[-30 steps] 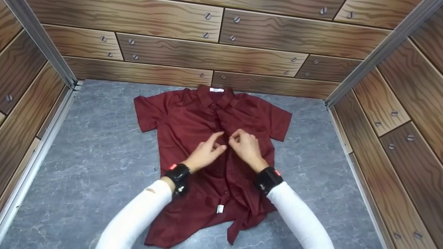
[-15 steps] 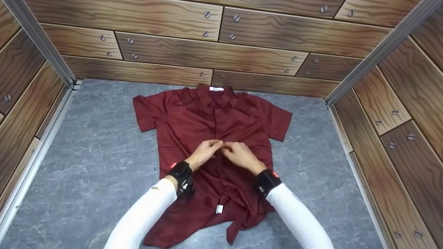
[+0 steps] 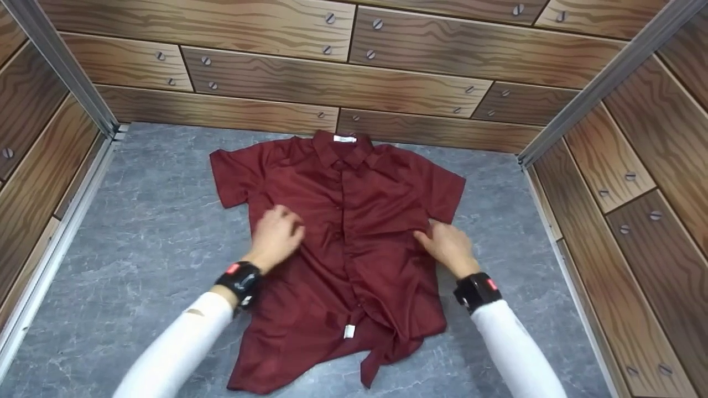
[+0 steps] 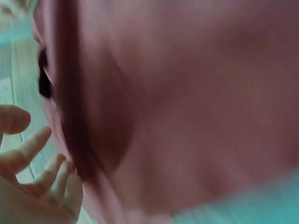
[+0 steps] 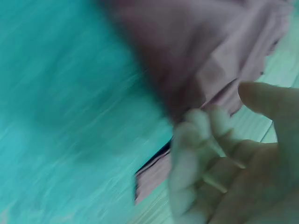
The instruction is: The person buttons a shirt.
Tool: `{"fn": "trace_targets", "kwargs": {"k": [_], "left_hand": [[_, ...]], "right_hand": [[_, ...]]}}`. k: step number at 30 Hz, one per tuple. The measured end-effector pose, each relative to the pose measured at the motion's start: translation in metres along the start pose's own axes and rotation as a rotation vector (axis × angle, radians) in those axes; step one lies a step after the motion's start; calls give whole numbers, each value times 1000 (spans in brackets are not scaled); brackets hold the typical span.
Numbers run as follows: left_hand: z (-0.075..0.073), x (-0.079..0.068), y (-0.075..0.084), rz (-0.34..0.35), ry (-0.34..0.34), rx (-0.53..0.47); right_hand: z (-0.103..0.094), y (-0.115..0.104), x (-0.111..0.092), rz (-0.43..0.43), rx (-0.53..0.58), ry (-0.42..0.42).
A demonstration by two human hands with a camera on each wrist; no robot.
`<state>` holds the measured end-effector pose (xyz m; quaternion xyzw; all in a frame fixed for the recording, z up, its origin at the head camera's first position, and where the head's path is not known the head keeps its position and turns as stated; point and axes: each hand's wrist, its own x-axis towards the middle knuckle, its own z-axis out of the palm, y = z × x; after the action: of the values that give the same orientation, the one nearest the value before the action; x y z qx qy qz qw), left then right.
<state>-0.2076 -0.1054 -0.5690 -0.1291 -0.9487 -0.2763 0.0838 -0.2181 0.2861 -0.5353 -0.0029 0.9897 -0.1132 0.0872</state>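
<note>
A dark red short-sleeved shirt [image 3: 310,188] lies front up, its collar away from me and its two front edges meeting down the middle. My left hand [image 3: 276,235] is over the left side of the shirt, blurred by motion. In the left wrist view its fingers [image 4: 60,179] are loosely bent and hold nothing. Near the right side edge, below the sleeve, is my right hand [image 3: 448,246]. The right wrist view shows its thumb [image 5: 261,99] apart from the bent fingers, with nothing gripped. Whether either hand touches the cloth, I cannot tell.
The shirt lies on a grey marbled surface [image 3: 160,232]. Wood-patterned panels [image 3: 265,77] stand behind and at both sides, joined by metal corner rails [image 3: 597,83]. A white tag [image 3: 349,331] shows near the hem, and a knotted-looking strip [image 3: 371,367] hangs at the lower right.
My hands have come apart from the shirt's middle, the left going left and the right going right. The front edges, parted earlier around the chest, now lie together.
</note>
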Motion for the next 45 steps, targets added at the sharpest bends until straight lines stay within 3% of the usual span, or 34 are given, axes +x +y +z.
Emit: {"fn": "trace_targets", "kwargs": {"k": [3, 5, 8, 10, 11, 13, 16, 19, 22, 25, 27, 34, 36, 39, 41, 45], "left_hand": [[-14, -8, -24, -76, 41, 99], [-25, -15, -34, -161, -50, 133], [-39, -26, -39, -271, -268, 116], [-44, -31, -40, -300, -378, 69], [-45, -33, -41, -297, -386, 30], [-46, -35, -41, -289, -363, -70], [-44, -34, -42, -294, -295, -293], [-45, -29, -42, -351, -222, -543], [-49, -23, -40, -420, -129, -728], [-55, -14, -35, -477, -27, -824], [-61, -6, -32, -486, 31, -865], [-95, 21, -20, -355, 200, -1034], [-98, 20, -19, -336, 225, -1066], [-92, 9, -23, -351, 178, -1014], [-83, -3, -29, -365, 97, -928], [-66, -29, -40, -377, -140, -717]], "right_hand": [[0, 15, -5, 54, -23, -81], [1, 23, -8, 54, 21, -143], [2, 31, -11, 1, 141, -196], [3, 34, -13, -45, 250, -216], [3, 35, -12, -59, 304, -204], [3, 35, -12, -73, 443, -188], [1, 33, -11, -31, 688, -178], [-5, 32, -10, 50, 919, -177], [-12, 30, -7, 108, 1059, -138], [-21, 26, -3, 133, 1165, -55], [-28, 21, 0, 102, 1247, 24], [-67, 1, 8, -65, 1559, 242], [-68, 2, 8, -70, 1541, 281], [-54, 11, 5, -55, 1324, 246], [-40, 20, 1, -63, 1083, 145], [-18, 38, -8, -192, 618, -104]]}}
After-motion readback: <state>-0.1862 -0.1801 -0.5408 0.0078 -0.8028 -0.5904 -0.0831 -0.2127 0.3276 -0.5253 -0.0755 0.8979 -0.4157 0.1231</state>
